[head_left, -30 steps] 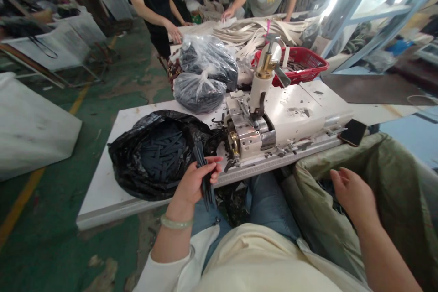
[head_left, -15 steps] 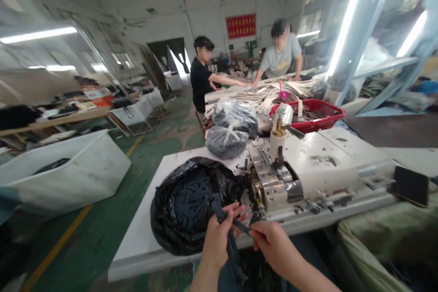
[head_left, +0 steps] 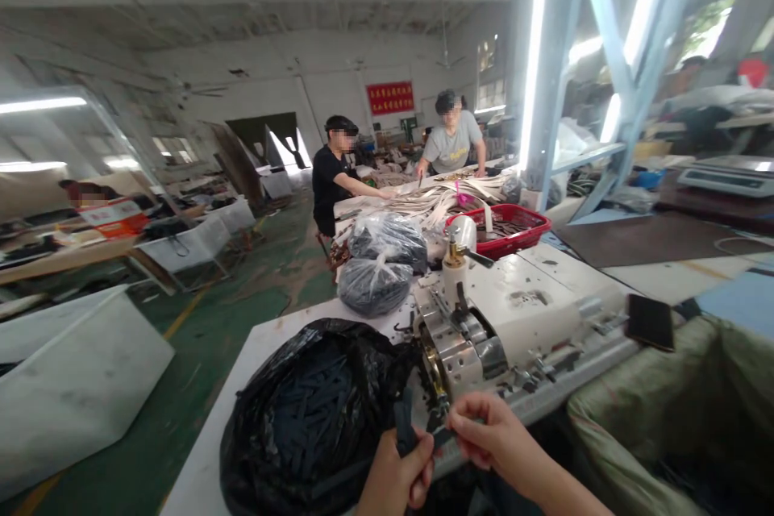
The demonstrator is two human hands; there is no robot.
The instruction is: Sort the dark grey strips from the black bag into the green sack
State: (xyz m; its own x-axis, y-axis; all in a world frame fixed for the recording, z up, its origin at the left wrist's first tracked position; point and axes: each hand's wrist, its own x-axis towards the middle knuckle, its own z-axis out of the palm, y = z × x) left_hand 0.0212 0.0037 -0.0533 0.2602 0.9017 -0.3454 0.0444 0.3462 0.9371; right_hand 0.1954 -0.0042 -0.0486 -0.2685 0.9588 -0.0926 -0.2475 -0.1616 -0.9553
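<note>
My left hand (head_left: 399, 468) is closed around several dark blue-grey strips (head_left: 404, 418), flat and narrow, whose ends stick up above the thumb. Beside it, my right hand (head_left: 493, 435) has its fingers pinched together by a short dark strip that reaches across from the left hand; the fingertips partly hide its end. Just beyond both hands is the front end of a white table machine (head_left: 463, 351) with metal rollers and a brass fitting. To the left, an open black plastic bag (head_left: 247, 419) holds many similar strips.
Two tied clear bags (head_left: 375, 286) of dark pieces and a red basket (head_left: 513, 240) stand behind the machine. A phone (head_left: 650, 321) lies at the right, above a green cloth-lined bin (head_left: 610, 411). Two people work at the far end. A white tub (head_left: 78, 387) stands left.
The view has swung right and tilted up. Both hands are closer to the machine's front end; the left fingers, spread before, are now curled around the strips.
</note>
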